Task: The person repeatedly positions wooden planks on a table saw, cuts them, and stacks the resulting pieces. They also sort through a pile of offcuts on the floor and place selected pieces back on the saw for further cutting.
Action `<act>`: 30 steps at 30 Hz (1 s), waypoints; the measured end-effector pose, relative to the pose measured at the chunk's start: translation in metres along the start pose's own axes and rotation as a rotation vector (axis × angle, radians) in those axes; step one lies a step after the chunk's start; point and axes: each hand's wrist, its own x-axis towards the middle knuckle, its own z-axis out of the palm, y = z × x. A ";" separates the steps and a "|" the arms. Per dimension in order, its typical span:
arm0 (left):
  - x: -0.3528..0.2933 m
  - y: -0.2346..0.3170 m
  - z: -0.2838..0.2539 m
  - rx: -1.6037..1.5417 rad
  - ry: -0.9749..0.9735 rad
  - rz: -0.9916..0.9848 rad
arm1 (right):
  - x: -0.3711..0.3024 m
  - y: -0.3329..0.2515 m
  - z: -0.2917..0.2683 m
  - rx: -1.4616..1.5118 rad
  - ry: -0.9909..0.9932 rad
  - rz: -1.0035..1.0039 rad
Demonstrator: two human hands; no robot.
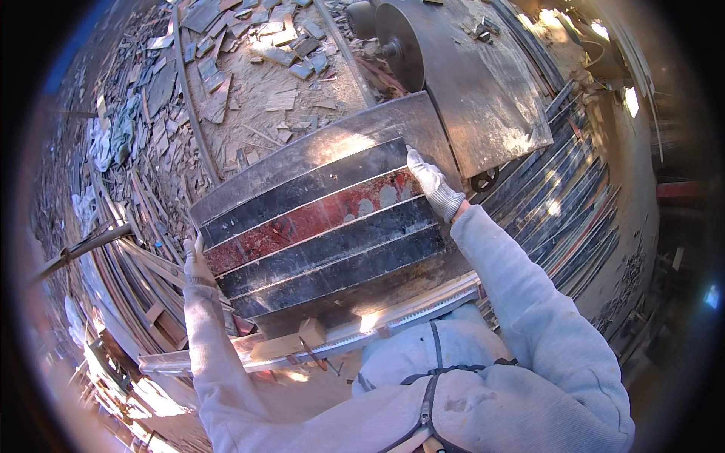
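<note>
Several long boards lie side by side across a metal saw table [302,155]. The farthest is a black board [310,185], followed by a worn red board [310,219] with grey patches and two more black boards [340,253] nearer me. My left hand [196,260], in a pale glove, is closed around their left ends, its fingers partly hidden by the edge. At the right ends, my gloved right hand [434,181] grips the far black and red boards, with the fingers pointing away from me. Beyond the table stands a large round saw blade [400,49].
A metal plate [491,98] adjoins the blade on the right. Stacked long strips [551,204] lie right of the table. A toothed rail [423,306] and a small wood block [311,332] are along the near edge. Wood offcuts [283,57] litter the ground beyond a metal rail [189,98].
</note>
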 end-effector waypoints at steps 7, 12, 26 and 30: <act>-0.017 -0.027 0.004 0.306 0.599 0.006 | -0.006 0.017 -0.001 -0.004 -0.015 -0.022; -0.026 -0.022 0.024 0.118 0.334 -0.029 | -0.015 0.007 0.005 0.032 -0.011 -0.042; 0.000 -0.009 0.027 0.398 0.549 0.067 | -0.016 -0.015 0.010 0.131 0.016 -0.014; -0.033 -0.017 0.060 0.699 0.796 0.448 | -0.090 -0.012 -0.046 0.088 0.234 -0.058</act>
